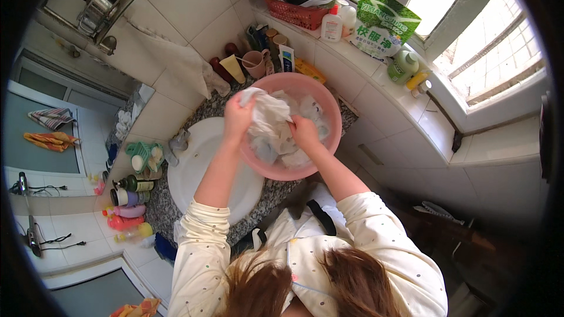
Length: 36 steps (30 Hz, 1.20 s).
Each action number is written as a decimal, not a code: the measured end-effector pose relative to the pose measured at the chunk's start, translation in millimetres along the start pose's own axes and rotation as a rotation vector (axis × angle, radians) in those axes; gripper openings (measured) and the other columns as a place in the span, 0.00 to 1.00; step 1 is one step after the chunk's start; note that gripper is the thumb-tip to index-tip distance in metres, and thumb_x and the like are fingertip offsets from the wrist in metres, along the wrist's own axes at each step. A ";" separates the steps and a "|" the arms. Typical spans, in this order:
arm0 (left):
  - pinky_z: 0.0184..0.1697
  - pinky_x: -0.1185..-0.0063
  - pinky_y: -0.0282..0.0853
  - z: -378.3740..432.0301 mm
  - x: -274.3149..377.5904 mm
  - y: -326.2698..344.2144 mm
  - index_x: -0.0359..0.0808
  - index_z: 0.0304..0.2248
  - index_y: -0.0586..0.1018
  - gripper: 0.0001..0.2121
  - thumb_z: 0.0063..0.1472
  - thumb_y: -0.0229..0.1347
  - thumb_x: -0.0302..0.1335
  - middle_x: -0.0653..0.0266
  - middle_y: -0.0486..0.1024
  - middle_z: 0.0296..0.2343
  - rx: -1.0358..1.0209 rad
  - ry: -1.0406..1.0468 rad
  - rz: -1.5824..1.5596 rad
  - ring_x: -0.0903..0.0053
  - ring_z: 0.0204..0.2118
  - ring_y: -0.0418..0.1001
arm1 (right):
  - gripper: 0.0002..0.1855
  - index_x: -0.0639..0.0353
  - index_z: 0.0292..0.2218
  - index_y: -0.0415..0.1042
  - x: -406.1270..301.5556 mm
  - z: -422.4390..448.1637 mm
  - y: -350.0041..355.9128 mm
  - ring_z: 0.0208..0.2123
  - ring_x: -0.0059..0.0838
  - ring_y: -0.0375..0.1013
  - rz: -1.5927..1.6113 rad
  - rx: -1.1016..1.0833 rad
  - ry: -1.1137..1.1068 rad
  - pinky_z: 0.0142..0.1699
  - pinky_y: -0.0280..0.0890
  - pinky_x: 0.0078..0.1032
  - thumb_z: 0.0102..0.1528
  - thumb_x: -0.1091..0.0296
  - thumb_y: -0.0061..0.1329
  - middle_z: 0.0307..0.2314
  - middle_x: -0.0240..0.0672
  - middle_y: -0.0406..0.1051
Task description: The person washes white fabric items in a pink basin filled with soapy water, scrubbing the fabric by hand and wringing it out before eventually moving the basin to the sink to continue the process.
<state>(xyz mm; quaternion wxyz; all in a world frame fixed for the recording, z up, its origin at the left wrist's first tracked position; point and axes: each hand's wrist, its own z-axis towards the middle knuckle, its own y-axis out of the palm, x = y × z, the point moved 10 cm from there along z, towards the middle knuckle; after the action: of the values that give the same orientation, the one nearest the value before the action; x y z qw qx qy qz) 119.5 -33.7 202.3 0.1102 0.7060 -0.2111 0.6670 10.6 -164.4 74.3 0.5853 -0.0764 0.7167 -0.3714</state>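
Observation:
A pink plastic basin point(335, 141) rests on the granite counter and partly overlaps the white washbasin. Pale wet-looking cloths point(310, 108) lie inside it, some with dark or bluish marks. Above its left part I hold a bunched white cloth point(269, 112) with both hands. My left hand point(238, 116) is closed around the cloth's upper left end. On the opposite side, my right hand point(304, 131) pinches its edge, over the middle of the basin. What lies beneath the raised cloth is hidden.
The white washbasin point(211, 171) with its metal faucet point(178, 143) sits left of the pink basin. Behind stand a pink mug point(254, 64) and tubes. Several bottles point(132, 182) line the counter's left end. A green detergent pouch point(383, 22) and a red basket point(297, 14) occupy the window ledge.

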 end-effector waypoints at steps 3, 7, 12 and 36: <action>0.31 0.82 0.65 5.9 12.7 -50.3 0.30 0.33 0.72 0.08 0.56 0.49 0.27 0.64 0.73 0.27 0.229 0.025 -0.093 0.81 0.27 0.69 | 0.16 0.59 0.39 0.67 21.9 -7.9 -22.1 0.30 0.47 0.67 -0.008 0.102 -0.001 0.36 0.61 0.37 0.45 0.73 0.41 0.24 0.48 0.69; 0.33 0.81 0.66 10.9 24.7 -46.6 0.30 0.34 0.70 0.09 0.57 0.47 0.27 0.63 0.72 0.29 0.093 0.026 -0.254 0.79 0.30 0.70 | 0.22 0.58 0.43 0.63 60.3 -6.4 -30.8 0.34 0.47 0.67 -0.066 0.044 0.089 0.38 0.61 0.36 0.43 0.71 0.46 0.30 0.49 0.68; 0.35 0.79 0.66 -2.3 34.3 -15.4 0.31 0.36 0.69 0.09 0.57 0.47 0.27 0.63 0.71 0.30 0.025 -0.112 -0.435 0.77 0.32 0.70 | 0.45 0.58 0.50 0.51 -16.9 2.4 -21.9 0.44 0.48 0.60 -0.157 0.120 -0.269 0.46 0.59 0.34 0.32 0.62 0.58 0.45 0.52 0.55; 0.51 0.59 0.42 -6.4 -185.8 114.7 0.40 0.50 0.60 0.25 0.53 0.47 0.38 0.58 0.56 0.49 -0.232 0.216 1.536 0.57 0.52 0.50 | 0.19 0.50 0.41 0.68 47.3 13.6 49.0 0.53 0.41 0.48 -0.619 0.038 -0.390 0.51 0.45 0.50 0.46 0.59 0.41 0.46 0.35 0.58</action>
<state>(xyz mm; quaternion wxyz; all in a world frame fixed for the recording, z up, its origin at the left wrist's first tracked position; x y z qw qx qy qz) 58.8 -104.6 4.8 -0.2888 0.2775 -0.6968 0.5951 24.4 -161.2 6.3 0.5720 -0.3481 0.5276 -0.5228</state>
